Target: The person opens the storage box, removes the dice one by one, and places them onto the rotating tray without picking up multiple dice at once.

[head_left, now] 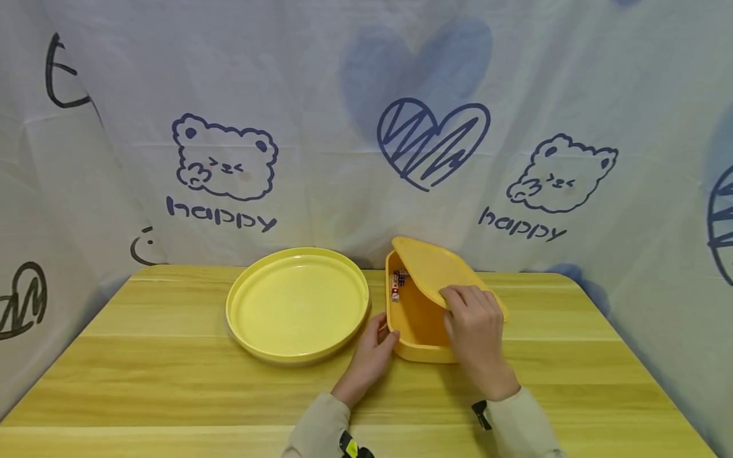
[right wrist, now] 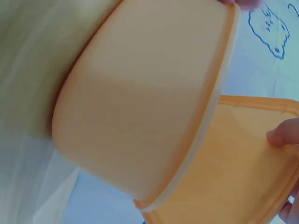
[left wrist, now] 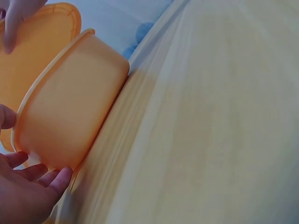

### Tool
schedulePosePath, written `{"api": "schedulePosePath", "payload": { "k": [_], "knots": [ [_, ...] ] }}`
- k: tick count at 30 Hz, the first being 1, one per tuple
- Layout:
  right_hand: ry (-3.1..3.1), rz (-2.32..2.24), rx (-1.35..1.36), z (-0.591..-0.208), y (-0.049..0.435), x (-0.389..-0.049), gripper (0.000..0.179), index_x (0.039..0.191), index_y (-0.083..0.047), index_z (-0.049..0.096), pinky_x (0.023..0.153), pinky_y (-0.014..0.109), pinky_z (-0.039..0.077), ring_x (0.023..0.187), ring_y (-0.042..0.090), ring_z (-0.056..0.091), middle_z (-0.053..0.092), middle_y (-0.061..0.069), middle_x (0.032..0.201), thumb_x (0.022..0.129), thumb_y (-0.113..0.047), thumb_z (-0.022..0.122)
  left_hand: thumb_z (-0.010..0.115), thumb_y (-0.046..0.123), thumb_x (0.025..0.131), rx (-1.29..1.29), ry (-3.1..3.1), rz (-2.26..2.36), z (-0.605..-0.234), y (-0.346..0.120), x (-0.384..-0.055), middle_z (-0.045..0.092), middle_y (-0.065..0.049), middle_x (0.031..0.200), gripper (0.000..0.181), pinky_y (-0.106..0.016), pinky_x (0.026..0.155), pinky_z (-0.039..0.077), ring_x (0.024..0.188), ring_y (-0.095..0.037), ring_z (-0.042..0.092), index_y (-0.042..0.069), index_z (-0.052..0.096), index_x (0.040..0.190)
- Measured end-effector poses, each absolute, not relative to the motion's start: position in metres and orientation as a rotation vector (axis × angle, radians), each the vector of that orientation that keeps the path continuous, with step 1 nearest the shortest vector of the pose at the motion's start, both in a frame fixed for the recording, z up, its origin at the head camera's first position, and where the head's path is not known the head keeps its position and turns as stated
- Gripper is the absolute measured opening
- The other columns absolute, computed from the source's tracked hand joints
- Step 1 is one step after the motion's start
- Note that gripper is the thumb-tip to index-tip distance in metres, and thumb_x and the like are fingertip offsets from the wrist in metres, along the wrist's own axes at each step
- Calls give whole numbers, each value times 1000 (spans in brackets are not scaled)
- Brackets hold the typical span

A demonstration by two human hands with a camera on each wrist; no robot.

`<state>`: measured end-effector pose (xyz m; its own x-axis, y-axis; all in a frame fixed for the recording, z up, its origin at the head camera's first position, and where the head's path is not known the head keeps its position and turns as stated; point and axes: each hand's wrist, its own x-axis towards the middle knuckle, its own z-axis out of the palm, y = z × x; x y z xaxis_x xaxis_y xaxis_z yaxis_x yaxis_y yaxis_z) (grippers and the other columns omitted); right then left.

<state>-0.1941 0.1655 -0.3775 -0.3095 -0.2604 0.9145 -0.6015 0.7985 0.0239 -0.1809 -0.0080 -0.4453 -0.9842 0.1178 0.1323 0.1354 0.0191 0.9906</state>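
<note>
A yellow-orange plastic box (head_left: 420,352) stands on the table, its top partly uncovered. My left hand (head_left: 368,361) holds its near left corner, the thumb at the rim and the other fingers against the outer wall, as the left wrist view shows. The box's lid (head_left: 438,266) is raised at a slant, and my right hand (head_left: 478,337) grips its near edge, with the thumb on the underside in the right wrist view. Inside the box, along the left wall, lie several small patterned pieces (head_left: 396,285) that look like dice. The lid hides the right part of the interior.
Left of the box, close beside it, is a round yellow tray (head_left: 298,312) with a low rim. Both stand toward the back of the wood-grain table (head_left: 172,381). A white cloth (head_left: 321,127) with bear and heart drawings hangs right behind the table.
</note>
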Motion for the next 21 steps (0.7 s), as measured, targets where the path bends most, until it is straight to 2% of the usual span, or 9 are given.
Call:
{"api": "schedulePosePath", "payload": {
  "k": [8, 12, 14, 17, 21],
  "knots": [
    [-1827, 620, 487, -371, 182, -199, 12, 83, 2, 67, 59, 48, 41, 65, 35, 59, 65, 15, 75, 74, 10, 66, 51, 8, 98, -255, -2239, -2179, -449, -6, -180, 37, -32, 143, 49, -48, 105, 34, 129, -43, 40, -12, 34, 140],
    [-1789, 700, 377, -368, 190, -202, 8, 81, 6, 67, 62, 47, 39, 66, 36, 58, 66, 18, 74, 76, 10, 69, 50, 8, 99, -263, -2231, -2193, -448, -6, -180, 37, -33, 143, 49, -48, 104, 35, 129, -43, 40, -12, 33, 140],
    [-1771, 735, 320, -366, 195, -203, 8, 81, 8, 67, 62, 44, 38, 65, 38, 57, 64, 21, 73, 75, 10, 72, 50, 8, 99, -266, -2226, -2198, -448, -7, -180, 37, -33, 143, 49, -48, 104, 35, 129, -43, 40, -12, 33, 140],
    [-1762, 789, 207, -363, 205, -201, 10, 81, 10, 67, 61, 32, 39, 62, 36, 57, 64, 22, 72, 76, 8, 75, 50, 9, 99, -260, -2231, -2200, -446, -7, -180, 36, -32, 143, 49, -48, 104, 35, 129, -43, 40, -12, 33, 141],
    [-1780, 924, -9, -362, 224, -197, 15, 83, 11, 67, 59, 17, 35, 62, 15, 55, 66, 22, 75, 80, -1, 76, 50, 9, 99, -242, -2242, -2197, -447, -8, -181, 38, -32, 142, 49, -48, 104, 35, 129, -42, 41, -12, 33, 141]
  ]
}}
